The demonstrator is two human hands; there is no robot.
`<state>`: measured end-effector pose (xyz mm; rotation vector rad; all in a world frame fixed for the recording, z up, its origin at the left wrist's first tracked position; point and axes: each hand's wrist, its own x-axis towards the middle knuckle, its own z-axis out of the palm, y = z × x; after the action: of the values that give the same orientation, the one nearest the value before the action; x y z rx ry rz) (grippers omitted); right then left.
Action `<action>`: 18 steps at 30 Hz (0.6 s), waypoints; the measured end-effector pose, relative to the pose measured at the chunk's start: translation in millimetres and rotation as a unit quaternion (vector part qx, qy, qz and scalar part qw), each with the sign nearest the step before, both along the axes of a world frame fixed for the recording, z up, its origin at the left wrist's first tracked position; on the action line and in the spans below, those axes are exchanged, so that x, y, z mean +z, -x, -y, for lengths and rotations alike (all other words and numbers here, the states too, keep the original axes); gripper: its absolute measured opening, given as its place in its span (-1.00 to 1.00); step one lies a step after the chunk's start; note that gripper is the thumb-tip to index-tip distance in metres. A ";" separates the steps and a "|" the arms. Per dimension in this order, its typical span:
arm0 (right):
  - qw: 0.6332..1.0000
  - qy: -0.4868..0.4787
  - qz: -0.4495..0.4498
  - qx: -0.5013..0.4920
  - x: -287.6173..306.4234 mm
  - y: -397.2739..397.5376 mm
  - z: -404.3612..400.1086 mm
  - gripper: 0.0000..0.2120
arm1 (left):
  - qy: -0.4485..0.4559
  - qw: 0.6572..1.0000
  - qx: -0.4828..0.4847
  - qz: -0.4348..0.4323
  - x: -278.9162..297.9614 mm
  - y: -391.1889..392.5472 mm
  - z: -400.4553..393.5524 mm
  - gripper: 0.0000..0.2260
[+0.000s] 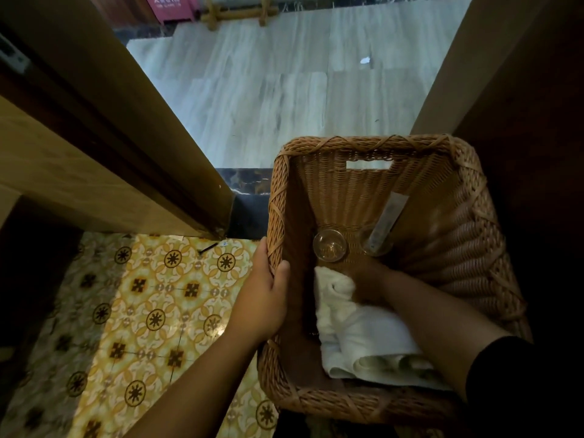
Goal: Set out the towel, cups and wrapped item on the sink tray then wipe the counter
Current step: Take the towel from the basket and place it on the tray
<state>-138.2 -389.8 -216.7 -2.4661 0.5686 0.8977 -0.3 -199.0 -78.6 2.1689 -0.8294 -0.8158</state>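
- Rolled white cotton towel (357,330): lies in the woven rattan basket (467,248), directly under your right hand (368,273), long axis running toward you.
- Right hand: nearer the towel; its grip cannot be told.
- Left hand (265,305): grips the basket's left rim.
- Clear glass cups (329,245): just beyond your right hand.

white towel (363,330), two glass cups (329,245) in basket (474,222)

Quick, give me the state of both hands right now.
Left hand: grips the left rim of the wicker basket.
Right hand: down inside the basket between the white towel and the glass cups; its fingers are hidden, so cannot tell.
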 end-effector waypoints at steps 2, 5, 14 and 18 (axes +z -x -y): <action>0.999 0.001 0.028 -0.028 36.2 4.3 -7.8 -0.65 | 0.002 1.000 0.001 -0.008 1.2 -0.5 0.3 -0.45; 0.996 0.070 0.050 -0.034 94.9 15.7 -18.7 -0.65 | -0.003 1.000 -0.015 -0.021 7.7 0.9 -1.3 -0.47; 0.954 0.234 0.185 -0.040 346.3 60.6 -89.6 -0.74 | -0.069 0.990 -0.068 -0.101 23.6 -14.6 -2.7 -0.35; 0.937 0.250 0.233 -0.075 440.7 95.3 -154.7 -0.76 | -0.038 0.994 -0.096 -0.046 42.8 -31.5 -4.2 -0.51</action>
<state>-233.4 -235.1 224.0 -2.8900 0.8745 0.0854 31.2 -194.8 -35.8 2.1210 -0.9839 -1.0511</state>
